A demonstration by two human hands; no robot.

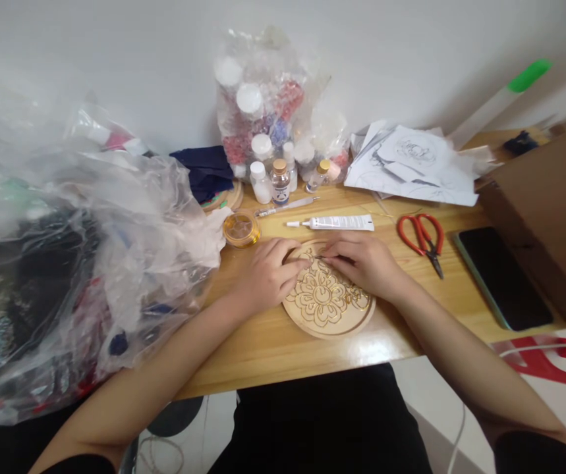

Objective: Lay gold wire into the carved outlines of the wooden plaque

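A round wooden plate (290, 315) with a raised rim lies on the table in front of me. Gold wire traces a flower pattern (321, 294) across it. My left hand (273, 273) lies over the plate's left rim, gripping it with bent fingers, its thumb tip on the pattern. At the plate's upper part my right hand (362, 260) is closed in a pinch around a thin, dark metal piece (319, 257), too small to name surely. Just beyond the hands are a white glue tube (342, 222) and a spool of gold wire (242, 229).
Red-handled pliers (421, 237) and a phone (505, 280) lie right, beside a cardboard box (549, 210). Small bottles (281, 182), a pen-like tool (290, 207) and a bag of jars (267, 105) stand behind. Paper drawings (411, 164) lie back right. Plastic bags (154, 230) crowd the left.
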